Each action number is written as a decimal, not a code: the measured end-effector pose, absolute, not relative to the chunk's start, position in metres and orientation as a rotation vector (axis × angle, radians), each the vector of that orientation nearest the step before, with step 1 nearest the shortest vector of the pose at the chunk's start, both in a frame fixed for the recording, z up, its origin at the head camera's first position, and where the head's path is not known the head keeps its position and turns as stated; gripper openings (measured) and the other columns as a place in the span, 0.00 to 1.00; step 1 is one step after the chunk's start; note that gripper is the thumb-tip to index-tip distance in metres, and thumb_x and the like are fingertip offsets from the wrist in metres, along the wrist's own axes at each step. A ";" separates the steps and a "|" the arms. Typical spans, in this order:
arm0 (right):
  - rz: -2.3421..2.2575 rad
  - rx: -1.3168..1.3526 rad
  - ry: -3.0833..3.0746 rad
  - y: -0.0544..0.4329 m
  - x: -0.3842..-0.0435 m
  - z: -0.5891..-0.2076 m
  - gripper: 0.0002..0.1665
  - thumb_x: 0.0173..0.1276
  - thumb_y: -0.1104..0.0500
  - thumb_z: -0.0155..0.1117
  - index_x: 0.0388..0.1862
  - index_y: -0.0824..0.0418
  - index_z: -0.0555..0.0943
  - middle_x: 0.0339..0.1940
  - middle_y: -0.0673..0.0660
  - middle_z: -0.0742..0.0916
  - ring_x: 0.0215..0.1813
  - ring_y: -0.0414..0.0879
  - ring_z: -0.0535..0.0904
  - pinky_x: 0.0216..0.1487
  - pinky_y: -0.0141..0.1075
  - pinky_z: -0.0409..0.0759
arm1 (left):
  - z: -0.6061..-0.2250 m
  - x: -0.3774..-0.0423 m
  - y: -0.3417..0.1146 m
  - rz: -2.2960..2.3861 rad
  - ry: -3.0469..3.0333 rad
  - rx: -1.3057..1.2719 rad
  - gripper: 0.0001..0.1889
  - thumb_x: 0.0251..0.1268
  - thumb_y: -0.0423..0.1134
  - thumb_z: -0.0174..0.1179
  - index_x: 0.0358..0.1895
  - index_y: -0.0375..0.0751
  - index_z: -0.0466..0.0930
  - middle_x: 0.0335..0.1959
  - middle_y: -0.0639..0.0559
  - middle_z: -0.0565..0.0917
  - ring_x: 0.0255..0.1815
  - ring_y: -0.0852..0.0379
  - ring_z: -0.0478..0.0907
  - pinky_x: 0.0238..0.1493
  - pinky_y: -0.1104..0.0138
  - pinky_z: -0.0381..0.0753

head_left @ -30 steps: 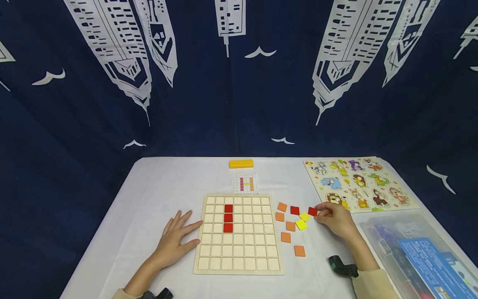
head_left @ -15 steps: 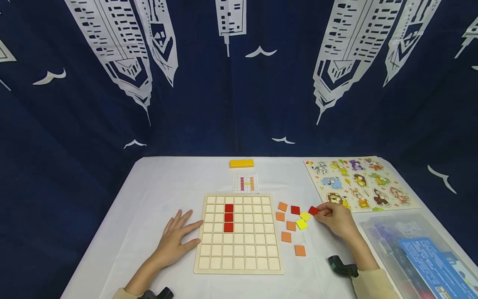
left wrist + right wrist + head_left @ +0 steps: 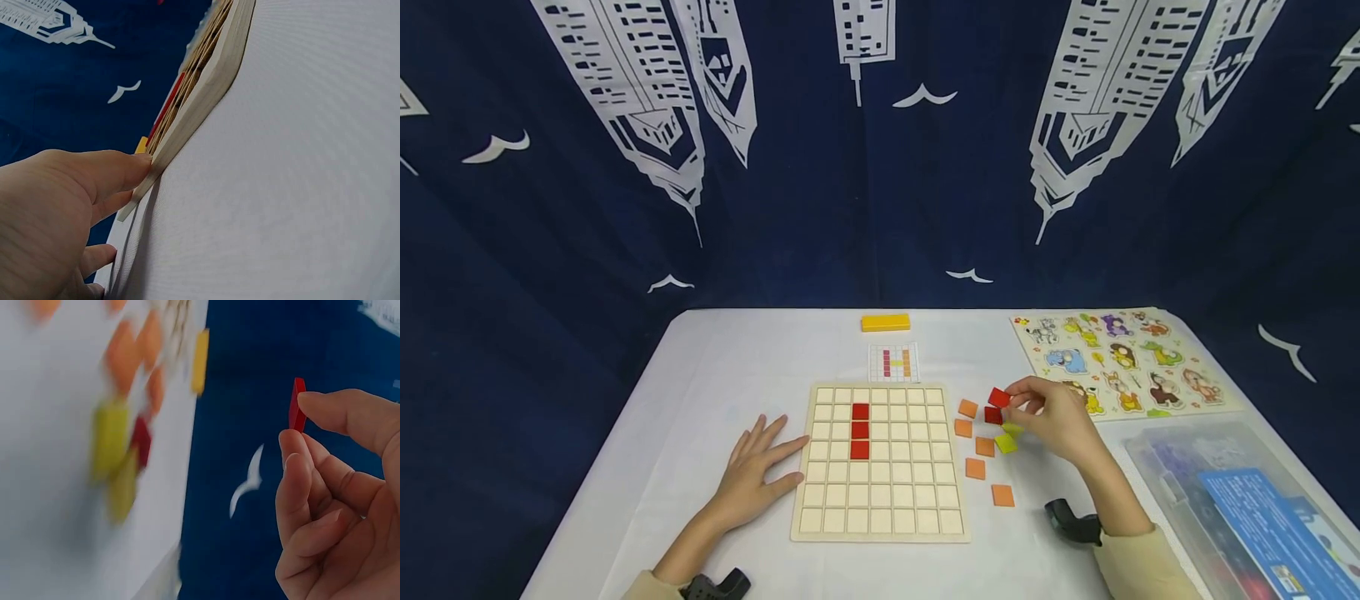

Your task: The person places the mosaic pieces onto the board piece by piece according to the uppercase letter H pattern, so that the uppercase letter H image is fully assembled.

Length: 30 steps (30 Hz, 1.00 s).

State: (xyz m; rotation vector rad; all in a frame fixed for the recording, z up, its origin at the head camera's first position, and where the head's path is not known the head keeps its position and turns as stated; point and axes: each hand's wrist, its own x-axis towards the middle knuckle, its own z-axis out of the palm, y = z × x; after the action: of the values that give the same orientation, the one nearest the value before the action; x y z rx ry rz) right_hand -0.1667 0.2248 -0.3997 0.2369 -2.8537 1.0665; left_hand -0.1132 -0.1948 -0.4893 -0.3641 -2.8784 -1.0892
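Between thumb and fingertip, my right hand [image 3: 1051, 417] pinches a red square tile [image 3: 297, 406], raised off the table near the loose tiles. Another red tile [image 3: 993, 415] lies just below it in the head view, beside two yellow tiles [image 3: 1006, 443], one partly hidden by the hand. Several orange tiles [image 3: 985, 447] are scattered between there and the wooden grid board [image 3: 880, 537]. Three red tiles [image 3: 860, 431] fill a column of cells on that board. With fingers spread, my left hand [image 3: 748, 475] rests on the table, its fingertips touching the board's left edge [image 3: 206, 94].
A small pattern card [image 3: 892, 362] lies behind the board, and a yellow block [image 3: 885, 322] sits farther back. At the right are an animal puzzle board [image 3: 1120, 358] and a clear plastic box [image 3: 1187, 483] with a blue sheet.
The right hand has lifted the red tile and carried it left and slightly away, over the loose tiles. The left hand stays at the board's edge.
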 end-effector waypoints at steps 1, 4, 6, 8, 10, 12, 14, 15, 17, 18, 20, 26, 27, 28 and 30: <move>1.088 0.262 -2.853 0.218 -0.167 -0.397 0.12 0.58 0.64 0.72 0.41 0.63 0.84 0.29 0.52 0.85 0.30 0.44 0.74 0.28 0.31 0.69 | -0.489 -0.113 -0.195 -1.087 -2.876 -0.366 0.25 0.59 0.45 0.66 0.61 0.47 0.80 0.75 0.35 0.60 0.78 0.29 0.40 0.72 0.35 0.33; 1.151 0.335 -2.851 0.196 -0.167 -0.394 0.11 0.57 0.64 0.73 0.40 0.62 0.84 0.28 0.51 0.85 0.30 0.43 0.75 0.26 0.31 0.71 | -0.489 -0.114 -0.194 -1.083 -2.869 -0.369 0.25 0.59 0.46 0.66 0.61 0.47 0.80 0.75 0.35 0.61 0.78 0.29 0.40 0.72 0.34 0.33; 1.193 0.385 -2.845 0.181 -0.168 -0.393 0.11 0.57 0.64 0.73 0.39 0.61 0.84 0.28 0.50 0.85 0.29 0.43 0.75 0.26 0.31 0.71 | -0.489 -0.114 -0.194 -1.081 -2.871 -0.368 0.25 0.59 0.46 0.66 0.61 0.47 0.80 0.75 0.35 0.61 0.78 0.29 0.40 0.72 0.34 0.34; 1.221 0.425 -2.844 0.166 -0.168 -0.394 0.11 0.56 0.64 0.73 0.38 0.60 0.84 0.27 0.49 0.85 0.29 0.42 0.75 0.26 0.30 0.72 | -0.489 -0.115 -0.194 -1.078 -2.873 -0.366 0.25 0.59 0.46 0.67 0.61 0.47 0.80 0.75 0.35 0.61 0.78 0.30 0.40 0.72 0.35 0.34; 1.237 0.464 -2.847 0.150 -0.167 -0.395 0.11 0.55 0.65 0.73 0.38 0.60 0.84 0.27 0.47 0.84 0.28 0.41 0.74 0.26 0.30 0.72 | -0.489 -0.115 -0.194 -1.079 -2.875 -0.364 0.25 0.58 0.46 0.67 0.61 0.47 0.80 0.75 0.35 0.61 0.78 0.30 0.40 0.73 0.35 0.33; 1.242 0.518 -2.854 0.135 -0.165 -0.396 0.11 0.54 0.66 0.73 0.37 0.59 0.84 0.26 0.46 0.84 0.28 0.40 0.74 0.27 0.29 0.72 | -0.490 -0.115 -0.194 -1.082 -2.874 -0.361 0.25 0.58 0.45 0.68 0.61 0.47 0.80 0.75 0.35 0.60 0.79 0.30 0.40 0.73 0.36 0.33; 1.237 0.571 -2.867 0.121 -0.162 -0.398 0.11 0.54 0.66 0.73 0.36 0.58 0.84 0.25 0.44 0.83 0.28 0.39 0.74 0.29 0.29 0.71 | -0.490 -0.115 -0.194 -1.080 -2.871 -0.360 0.26 0.57 0.44 0.68 0.61 0.47 0.80 0.75 0.35 0.61 0.79 0.30 0.40 0.73 0.36 0.33; 1.228 0.600 -2.875 0.114 -0.161 -0.400 0.11 0.53 0.66 0.73 0.36 0.57 0.84 0.24 0.43 0.83 0.27 0.39 0.74 0.29 0.29 0.71 | -0.490 -0.114 -0.194 -1.078 -2.866 -0.363 0.26 0.57 0.44 0.68 0.61 0.47 0.80 0.75 0.35 0.61 0.78 0.30 0.41 0.73 0.36 0.34; 1.215 0.664 -2.887 0.102 -0.158 -0.402 0.11 0.54 0.65 0.73 0.36 0.57 0.84 0.24 0.42 0.82 0.27 0.38 0.74 0.29 0.29 0.72 | -0.490 -0.114 -0.194 -1.072 -2.863 -0.364 0.26 0.56 0.44 0.69 0.60 0.47 0.80 0.75 0.35 0.61 0.78 0.30 0.41 0.73 0.36 0.34; 1.209 0.694 -2.889 0.097 -0.156 -0.404 0.11 0.54 0.65 0.73 0.36 0.57 0.84 0.24 0.42 0.82 0.26 0.37 0.74 0.29 0.29 0.72 | -0.490 -0.114 -0.195 -1.069 -2.862 -0.365 0.26 0.56 0.44 0.69 0.60 0.47 0.80 0.75 0.35 0.62 0.78 0.30 0.41 0.73 0.36 0.34; 1.186 0.753 -2.888 0.089 -0.154 -0.408 0.10 0.53 0.65 0.73 0.36 0.57 0.84 0.23 0.41 0.82 0.25 0.36 0.73 0.29 0.28 0.72 | -0.490 -0.113 -0.195 -1.068 -2.863 -0.365 0.26 0.56 0.44 0.69 0.60 0.47 0.80 0.75 0.35 0.61 0.78 0.30 0.41 0.73 0.36 0.34; 1.170 0.850 -2.880 0.076 -0.148 -0.420 0.10 0.52 0.66 0.72 0.35 0.58 0.83 0.23 0.43 0.82 0.25 0.33 0.74 0.31 0.27 0.74 | -0.491 -0.113 -0.195 -1.073 -2.840 -0.379 0.26 0.56 0.44 0.69 0.60 0.47 0.80 0.74 0.35 0.62 0.78 0.29 0.42 0.72 0.35 0.35; 1.177 0.859 -2.883 0.075 -0.148 -0.421 0.10 0.53 0.66 0.72 0.34 0.59 0.83 0.23 0.43 0.82 0.26 0.33 0.74 0.32 0.27 0.74 | -0.491 -0.113 -0.194 -1.074 -2.830 -0.385 0.26 0.56 0.44 0.69 0.60 0.47 0.80 0.74 0.34 0.63 0.78 0.29 0.42 0.72 0.35 0.36; 1.180 0.867 -2.889 0.074 -0.147 -0.423 0.10 0.53 0.65 0.73 0.34 0.59 0.83 0.23 0.43 0.83 0.26 0.33 0.75 0.32 0.27 0.75 | -0.491 -0.113 -0.194 -1.077 -2.822 -0.387 0.26 0.56 0.44 0.69 0.60 0.47 0.81 0.74 0.34 0.63 0.78 0.29 0.43 0.72 0.35 0.36; 1.183 0.880 -2.907 0.072 -0.147 -0.425 0.10 0.54 0.64 0.74 0.34 0.60 0.83 0.23 0.44 0.82 0.26 0.33 0.75 0.31 0.27 0.75 | -0.492 -0.113 -0.194 -1.079 -2.809 -0.392 0.25 0.55 0.45 0.69 0.60 0.47 0.81 0.73 0.34 0.64 0.77 0.28 0.43 0.72 0.34 0.37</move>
State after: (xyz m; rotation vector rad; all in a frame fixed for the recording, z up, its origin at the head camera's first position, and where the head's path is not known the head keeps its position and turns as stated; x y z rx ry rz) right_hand -0.1466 0.0721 -0.4249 0.8799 -2.9071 1.1828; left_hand -0.1127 -0.1945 -0.4916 -0.3921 -2.8090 -1.0789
